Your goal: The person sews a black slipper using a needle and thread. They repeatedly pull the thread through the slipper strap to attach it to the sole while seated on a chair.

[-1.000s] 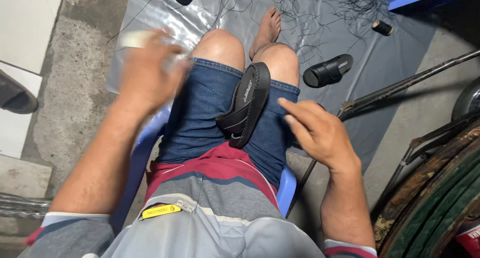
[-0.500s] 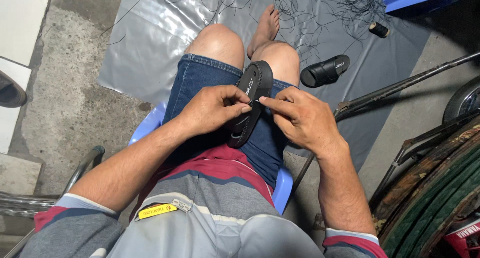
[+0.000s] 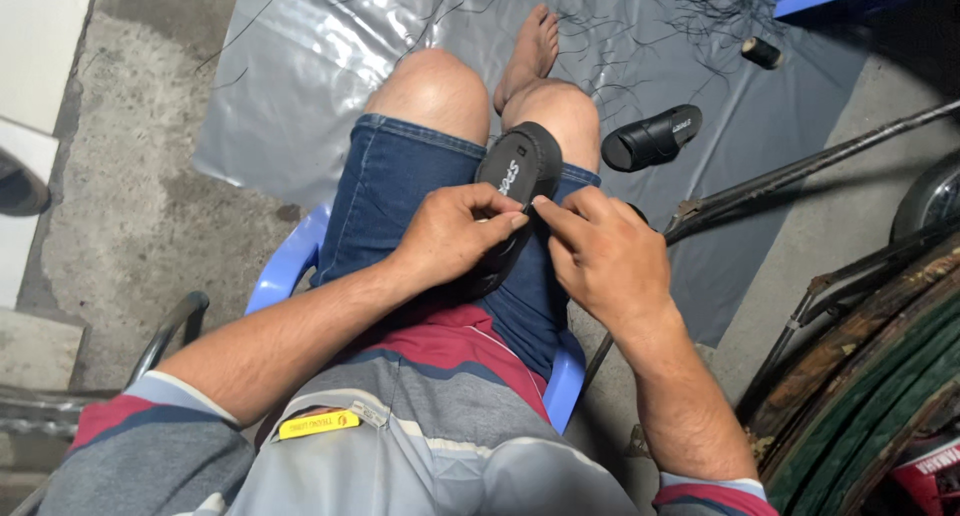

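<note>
Seen from the head cam, remote station. The sandal (image 3: pixel 520 176) lay on the person's right thigh, sole side up as far as I could judge, its long axis running from the knee back toward the waist, tilted slightly. I take it as the landmark.

L hand (image 3: pixel 455 238) sat on the near-left part of the sandal, fingers curled, thumb and forefinger pinched at its inner edge. R hand (image 3: pixel 605 256) sat on the near-right part, forefinger and thumb meeting the L fingertips at about the same spot. Both hands were closed in a fine pinch; whether they gripped the sandal's rim or a thread at it I could not tell, too small. Neither hand was nearer: both touched the sandal at its near half, far half toward the knee was uncovered.

Key relation: the pinch point lay at the mid-length of the sandal, on its long axis, w/ the toe end pointing away from the hands.

Around the sandal: a second sandal (image 3: pixel 652 138) lay beyond-right of it on the grey sheet (image 3: pixel 300 86), well apart. A small spool (image 3: pixel 762 53) lay further beyond-right. Loose dark threads (image 3: pixel 640 16) were strewn on the sheet beyond it. Blue chair (image 3: pixel 285 271) under the person, near-left.
</note>
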